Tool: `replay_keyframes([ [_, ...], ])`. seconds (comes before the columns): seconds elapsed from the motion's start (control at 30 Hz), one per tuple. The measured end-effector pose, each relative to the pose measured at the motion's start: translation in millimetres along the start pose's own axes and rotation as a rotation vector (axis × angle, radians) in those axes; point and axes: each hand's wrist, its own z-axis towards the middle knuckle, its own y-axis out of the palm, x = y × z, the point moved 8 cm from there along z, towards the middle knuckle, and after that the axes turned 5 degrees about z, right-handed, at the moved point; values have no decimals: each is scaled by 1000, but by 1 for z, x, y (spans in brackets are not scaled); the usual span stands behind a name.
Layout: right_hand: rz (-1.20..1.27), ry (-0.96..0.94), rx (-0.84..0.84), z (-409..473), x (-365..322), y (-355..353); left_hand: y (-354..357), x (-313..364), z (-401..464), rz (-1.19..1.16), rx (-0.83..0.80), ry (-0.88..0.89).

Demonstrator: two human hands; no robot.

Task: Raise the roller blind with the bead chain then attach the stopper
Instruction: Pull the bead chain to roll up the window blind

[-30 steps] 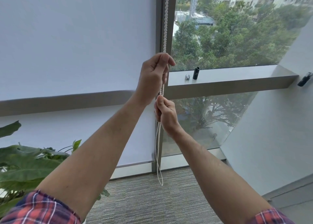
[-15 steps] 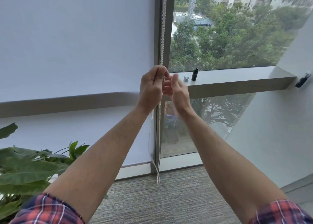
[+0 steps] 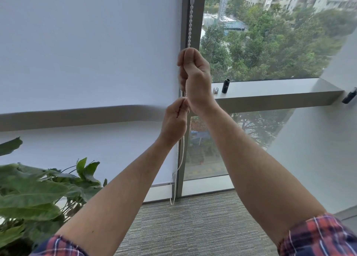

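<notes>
A white bead chain (image 3: 190, 21) hangs along the dark window post, with a long connector piece near the top. My right hand (image 3: 195, 75) grips the chain high up, fingers curled round it. Just below, my left hand (image 3: 174, 123) pinches the chain between thumb and fingers. Under my left hand the chain's loop (image 3: 176, 180) hangs down to just above the floor. The white roller blind (image 3: 87, 52) covers the left window, and its bottom bar (image 3: 162, 184) sits low near the floor. A small silver part (image 3: 215, 90) lies on the ledge; I cannot tell whether it is the stopper.
A black cylinder (image 3: 225, 86) stands on the grey window ledge (image 3: 270, 93) beside the silver part. A leafy plant (image 3: 42, 190) fills the lower left. A dark fitting (image 3: 349, 98) sticks out of the right wall. Grey carpet (image 3: 193, 226) lies below.
My hands have swapped places on the chain: the right hand has risen to a high grip and the left has dropped below it. The camera view has shifted slightly.
</notes>
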Motion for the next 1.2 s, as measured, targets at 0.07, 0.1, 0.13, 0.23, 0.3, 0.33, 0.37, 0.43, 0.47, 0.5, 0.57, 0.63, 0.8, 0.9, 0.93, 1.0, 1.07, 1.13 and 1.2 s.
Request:
replay_keyframes([
  [0.07,-15,-22,5,-1,0,-1,1,-1,-1,22,-13,9],
  [0.1,-26,-30,13,-2,1,-3,2,-3,-2,39,-26,6],
  [0.13,-36,-36,22,-4,3,-6,2,-5,-3,60,-43,2],
  [0.23,-65,-44,48,-9,11,-13,3,-13,-7,95,-116,-28],
  [0.3,-84,-43,67,-12,17,-17,3,-16,-9,76,-173,-47],
  [0.33,-89,-45,76,-13,18,-20,3,-17,-10,78,-201,-44],
  [0.37,-96,-53,81,-14,18,-21,3,-16,-11,92,-225,-30],
  [0.43,-110,-56,82,-13,21,-22,-2,-19,-12,100,-230,-6],
  [0.47,-116,-58,84,-13,21,-23,-8,-20,-9,79,-198,-5],
  [0.5,-118,-60,86,-12,22,-24,-14,-18,-6,46,-150,-11],
  [0.57,-135,-68,90,-12,22,-25,-26,-10,6,-19,-36,-18],
  [0.63,-119,-59,89,-12,22,-24,-35,6,20,-45,47,-6],
  [0.8,-134,-17,68,-23,47,-18,-35,62,43,-137,65,95],
  [0.9,-181,42,70,-37,70,-22,-28,89,50,-200,25,154],
  [0.93,-189,52,69,-42,75,-24,-24,94,52,-204,13,164],
  [1.0,-201,63,64,-49,82,-26,-17,97,52,-216,1,147],
  [1.07,-202,84,54,-56,88,-27,-13,88,48,-236,13,90],
  [1.13,-208,124,55,-64,98,-30,-10,76,41,-212,31,50],
  [1.2,-216,154,51,-75,109,-36,-7,61,31,-188,39,26],
])
